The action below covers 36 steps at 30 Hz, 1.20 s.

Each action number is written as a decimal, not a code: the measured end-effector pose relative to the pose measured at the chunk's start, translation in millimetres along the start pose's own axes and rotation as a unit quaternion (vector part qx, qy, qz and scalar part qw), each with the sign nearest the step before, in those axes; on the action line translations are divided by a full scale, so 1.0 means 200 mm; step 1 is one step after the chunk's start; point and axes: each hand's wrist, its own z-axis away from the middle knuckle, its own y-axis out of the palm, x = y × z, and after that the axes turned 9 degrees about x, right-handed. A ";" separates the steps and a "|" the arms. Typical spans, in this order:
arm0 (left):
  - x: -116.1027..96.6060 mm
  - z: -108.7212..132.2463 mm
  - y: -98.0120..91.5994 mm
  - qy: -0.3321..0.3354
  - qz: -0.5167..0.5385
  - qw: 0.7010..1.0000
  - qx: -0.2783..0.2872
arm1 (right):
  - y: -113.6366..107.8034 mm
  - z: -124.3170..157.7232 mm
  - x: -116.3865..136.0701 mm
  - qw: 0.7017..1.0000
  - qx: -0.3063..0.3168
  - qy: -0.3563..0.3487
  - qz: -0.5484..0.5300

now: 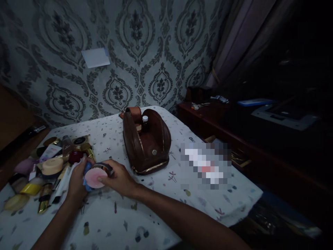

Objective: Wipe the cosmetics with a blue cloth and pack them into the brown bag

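My right hand (118,178) grips a round cosmetic container (95,177) with a flat pink face and a dark, shiny rim; the thumb rests on the pink face. Close against it, my left hand (78,180) is closed on a crumpled blue cloth (88,187), which touches the container's side. The left fingertips are partly hidden. Beyond my hands stands a brown leather bag (145,149), its zipped top wide open. A small dark bottle with a white cap (145,119) is inside it.
Left of my hands lies a pile of cosmetics, including a beige round jar (52,166), a yellow item (30,189) and several tubes. A blurred-out object (205,166) lies right of the bag. The patterned tablecloth (117,222) ends at the right, beside dark red furniture (187,113).
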 end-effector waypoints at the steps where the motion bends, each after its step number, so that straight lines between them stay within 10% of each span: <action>1: 0.00 0.00 0.00 -0.010 0.031 0.999 0.002 | 0.00 0.00 0.00 1.000 -0.002 0.004 -0.023; 9: -0.03 0.02 0.09 -0.132 0.234 0.962 0.044 | 0.01 -0.03 -0.07 0.989 -0.039 0.023 -0.144; 20: -0.03 0.01 0.11 -0.111 0.219 0.969 0.029 | 0.01 -0.01 -0.04 0.991 -0.014 0.003 0.133; 36: 0.02 0.02 0.12 -0.083 0.156 0.984 -0.012 | 0.00 -0.02 0.01 0.986 -0.034 0.015 0.162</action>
